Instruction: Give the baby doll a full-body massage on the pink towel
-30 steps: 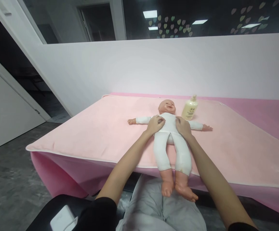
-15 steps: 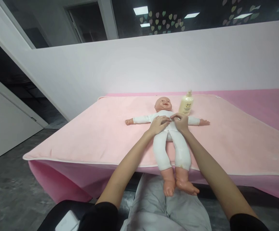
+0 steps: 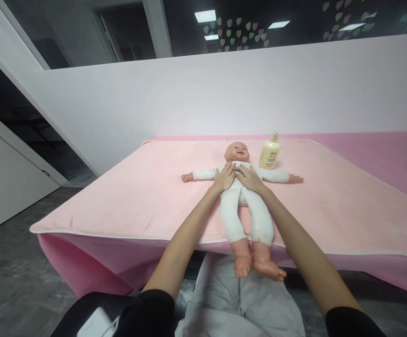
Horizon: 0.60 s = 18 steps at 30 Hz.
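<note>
A baby doll [image 3: 248, 196] in a white suit lies on its back, its head toward the wall and its arms spread wide. Its bare feet hang past the table's front edge, over my lap. On the left side of its chest rests my left hand [image 3: 225, 177], flat with fingers stretched out. My right hand [image 3: 250, 178] lies flat on the other side of the chest, fingers extended toward the middle. The fingertips of both hands come close together below the doll's chin. Neither hand grips anything. A pale yellow pump bottle [image 3: 270, 153] stands upright beside the doll's head.
A light pink blanket [image 3: 119, 196] covers the table over a darker pink cloth [image 3: 382, 150]. Behind it rises a white wall [image 3: 203, 98] with a window above. A white device [image 3: 96, 323] with a cable lies at the lower left.
Both hands have moved up the doll's chest. My right hand has shifted left and flattened, its earlier bent fingers now stretched out.
</note>
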Each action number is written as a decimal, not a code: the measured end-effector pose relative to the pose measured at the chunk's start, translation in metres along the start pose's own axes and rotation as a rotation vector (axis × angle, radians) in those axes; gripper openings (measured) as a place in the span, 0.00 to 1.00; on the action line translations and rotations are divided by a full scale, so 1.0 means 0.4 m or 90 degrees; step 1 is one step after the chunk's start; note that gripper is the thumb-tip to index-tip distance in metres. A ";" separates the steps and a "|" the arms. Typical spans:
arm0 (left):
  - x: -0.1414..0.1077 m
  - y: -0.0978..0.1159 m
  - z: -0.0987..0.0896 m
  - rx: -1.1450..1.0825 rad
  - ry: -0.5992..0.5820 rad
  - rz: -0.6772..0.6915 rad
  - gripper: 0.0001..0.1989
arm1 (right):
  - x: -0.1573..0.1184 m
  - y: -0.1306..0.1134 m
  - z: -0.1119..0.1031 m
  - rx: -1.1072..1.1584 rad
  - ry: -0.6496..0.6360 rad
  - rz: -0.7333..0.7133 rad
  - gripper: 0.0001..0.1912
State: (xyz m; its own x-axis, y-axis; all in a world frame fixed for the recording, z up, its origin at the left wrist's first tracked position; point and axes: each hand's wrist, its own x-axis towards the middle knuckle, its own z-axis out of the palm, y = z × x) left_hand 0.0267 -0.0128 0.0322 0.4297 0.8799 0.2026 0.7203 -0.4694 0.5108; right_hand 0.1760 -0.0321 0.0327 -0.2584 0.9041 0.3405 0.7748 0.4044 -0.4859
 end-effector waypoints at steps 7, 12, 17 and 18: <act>0.044 -0.007 0.005 0.069 -0.004 -0.123 0.34 | 0.016 0.001 0.003 -0.125 0.005 0.135 0.26; 0.055 -0.008 0.000 0.104 0.028 -0.210 0.41 | 0.009 0.015 -0.006 -0.121 0.084 0.211 0.30; 0.019 -0.059 -0.027 0.195 0.047 -0.256 0.44 | -0.039 0.099 -0.037 -0.187 0.126 0.314 0.38; 0.007 -0.074 -0.030 0.222 0.068 -0.243 0.43 | -0.054 0.120 -0.043 -0.215 0.147 0.321 0.38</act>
State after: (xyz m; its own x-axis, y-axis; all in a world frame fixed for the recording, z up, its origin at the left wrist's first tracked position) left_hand 0.0001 0.0045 0.0278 0.0557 0.9871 0.1499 0.9608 -0.0938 0.2610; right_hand 0.2288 -0.0345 0.0160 0.2863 0.9037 0.3184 0.9169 -0.1620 -0.3648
